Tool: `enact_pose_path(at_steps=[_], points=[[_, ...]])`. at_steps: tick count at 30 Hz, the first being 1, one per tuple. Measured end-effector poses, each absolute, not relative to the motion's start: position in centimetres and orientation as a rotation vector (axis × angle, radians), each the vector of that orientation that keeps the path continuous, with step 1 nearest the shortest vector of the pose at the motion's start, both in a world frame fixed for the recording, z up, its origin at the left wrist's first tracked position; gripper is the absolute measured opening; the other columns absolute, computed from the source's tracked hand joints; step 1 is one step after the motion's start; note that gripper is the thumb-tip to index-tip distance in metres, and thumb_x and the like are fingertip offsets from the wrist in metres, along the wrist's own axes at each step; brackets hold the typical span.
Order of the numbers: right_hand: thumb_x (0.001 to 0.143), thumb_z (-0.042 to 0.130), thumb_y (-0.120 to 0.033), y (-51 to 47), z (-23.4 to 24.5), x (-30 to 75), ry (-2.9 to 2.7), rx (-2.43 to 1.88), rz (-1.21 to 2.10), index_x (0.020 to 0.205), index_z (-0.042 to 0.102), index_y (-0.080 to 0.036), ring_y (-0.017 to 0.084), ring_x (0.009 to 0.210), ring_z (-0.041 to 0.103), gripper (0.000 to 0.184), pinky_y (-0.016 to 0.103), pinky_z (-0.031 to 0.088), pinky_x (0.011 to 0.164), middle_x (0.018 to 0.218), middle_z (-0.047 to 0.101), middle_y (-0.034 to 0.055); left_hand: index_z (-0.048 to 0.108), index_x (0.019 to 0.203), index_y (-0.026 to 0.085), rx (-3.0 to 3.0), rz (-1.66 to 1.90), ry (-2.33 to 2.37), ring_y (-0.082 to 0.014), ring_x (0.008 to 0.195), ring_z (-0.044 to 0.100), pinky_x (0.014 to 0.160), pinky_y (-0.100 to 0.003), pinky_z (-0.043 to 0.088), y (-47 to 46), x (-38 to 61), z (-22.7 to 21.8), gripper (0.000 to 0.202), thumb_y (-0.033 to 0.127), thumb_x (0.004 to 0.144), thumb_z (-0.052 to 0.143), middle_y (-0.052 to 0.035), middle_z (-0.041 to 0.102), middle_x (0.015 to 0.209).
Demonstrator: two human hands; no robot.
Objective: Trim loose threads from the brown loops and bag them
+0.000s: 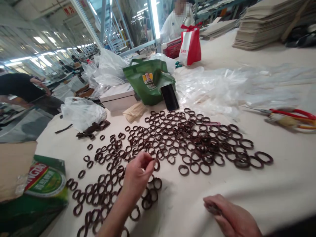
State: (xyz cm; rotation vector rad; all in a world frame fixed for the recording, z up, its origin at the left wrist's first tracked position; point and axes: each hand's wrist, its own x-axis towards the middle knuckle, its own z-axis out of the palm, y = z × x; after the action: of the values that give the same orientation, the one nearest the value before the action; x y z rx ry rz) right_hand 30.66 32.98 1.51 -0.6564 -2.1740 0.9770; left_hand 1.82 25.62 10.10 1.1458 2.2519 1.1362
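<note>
Now, the fingers of the left hand (137, 174) look pinched on one dark brown, round ring (158, 165), maybe so it won't slip. The right hand (233, 215) has its fingers curled around one small, dark thing (212, 208), mostly hidden. Brown rings (207, 146), too many to count, lie loose on the cream surface (187, 200), perhaps spread for easy reach. Behind, one flat black phone (170, 97) leans on one green bag (139, 87).
</note>
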Motion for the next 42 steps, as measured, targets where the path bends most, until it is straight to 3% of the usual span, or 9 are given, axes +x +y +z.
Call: enact_pose_path(at_steps=[3,7,12,16,23,31,35,39,42], points=[[0.096,0.055,-0.040,33.5,3.0,29.2,-2.030,-0.641,1.193,0.108,0.063,-0.026,0.014,0.064,0.063,0.020,0.020,0.053,0.059,0.088,0.070,0.0019,0.055,0.070,0.022,1.041,1.145,2.200,-0.0112,0.052,0.051,0.051,-0.022,0.039,23.4,6.8,9.4,0.015,0.030,0.082,0.061,0.0044,0.057,0.059],[0.089,0.066,-0.036,33.1,4.8,26.8,-1.881,-0.625,1.461,0.110,0.060,-0.022,0.006,0.043,0.038,0.026,0.019,0.038,0.040,0.087,0.067,0.0004,0.054,0.070,0.022,1.023,1.148,2.221,-0.0108,0.051,0.049,0.052,-0.022,0.039,22.7,11.0,8.7,0.014,0.027,0.081,0.060,0.0050,0.055,0.057],[0.084,0.067,-0.030,31.7,5.9,25.2,-1.893,-0.647,1.480,0.092,0.064,-0.020,0.011,0.061,0.056,0.013,0.019,0.046,0.053,0.077,0.065,-0.0005,0.057,0.071,0.021,0.989,1.203,2.212,-0.0112,0.054,0.052,0.055,-0.023,0.042,21.9,13.2,9.2,0.015,0.031,0.081,0.063,0.0040,0.057,0.061],[0.084,0.063,-0.029,31.3,6.1,25.9,-1.871,-0.689,1.543,0.091,0.065,-0.019,0.012,0.064,0.059,0.013,0.020,0.047,0.057,0.077,0.067,0.0003,0.060,0.076,0.020,0.889,1.275,2.094,-0.0124,0.060,0.058,0.059,-0.024,0.047,20.9,13.9,9.4,0.014,0.031,0.080,0.066,0.0029,0.060,0.066],[0.081,0.059,-0.034,32.0,6.8,27.8,-1.872,-0.741,1.701,0.076,0.064,-0.015,0.009,0.055,0.045,0.019,0.021,0.037,0.051,0.062,0.057,-0.0016,0.066,0.073,0.017,0.581,1.368,1.676,-0.0109,0.058,0.059,0.060,-0.024,0.049,20.5,15.6,9.8,0.016,0.029,0.070,0.076,0.0006,0.067,0.068],[0.078,0.067,-0.039,31.8,6.9,28.0,-1.525,-0.625,2.367,0.076,0.061,-0.015,0.008,0.056,0.047,0.025,0.017,0.037,0.046,0.070,0.061,-0.0004,0.072,0.072,0.016,0.371,1.518,1.442,-0.0104,0.060,0.054,0.060,-0.024,0.043,19.8,16.5,8.6,0.019,0.031,0.065,0.082,-0.0029,0.072,0.070],[0.074,0.073,-0.044,31.2,6.3,27.9,-1.352,-0.634,2.537,0.076,0.061,-0.014,0.006,0.053,0.042,0.033,0.016,0.037,0.043,0.068,0.058,-0.0014,0.074,0.074,0.019,0.464,1.586,1.492,-0.0131,0.071,0.061,0.074,-0.026,0.048,19.7,17.0,8.6,0.012,0.027,0.068,0.081,-0.0006,0.071,0.072],[0.070,0.078,-0.051,30.5,6.1,27.9,-1.159,-0.688,2.708,0.088,0.063,-0.014,0.002,0.044,0.027,0.045,0.015,0.035,0.041,0.068,0.058,-0.0032,0.075,0.072,0.020,0.433,1.684,1.552,-0.0178,0.092,0.065,0.088,-0.031,0.048,19.6,17.4,8.3,0.011,0.027,0.066,0.081,-0.0034,0.075,0.097],[0.070,0.078,-0.057,30.0,6.2,27.8,-1.121,-0.666,2.761,0.091,0.062,-0.014,0.000,0.041,0.023,0.050,0.015,0.036,0.041,0.070,0.059,-0.0038,0.077,0.080,0.020,0.395,1.698,1.545,-0.0171,0.085,0.065,0.086,-0.031,0.049,19.5,17.6,8.0,0.016,0.030,0.068,0.080,-0.0040,0.076,0.088]])
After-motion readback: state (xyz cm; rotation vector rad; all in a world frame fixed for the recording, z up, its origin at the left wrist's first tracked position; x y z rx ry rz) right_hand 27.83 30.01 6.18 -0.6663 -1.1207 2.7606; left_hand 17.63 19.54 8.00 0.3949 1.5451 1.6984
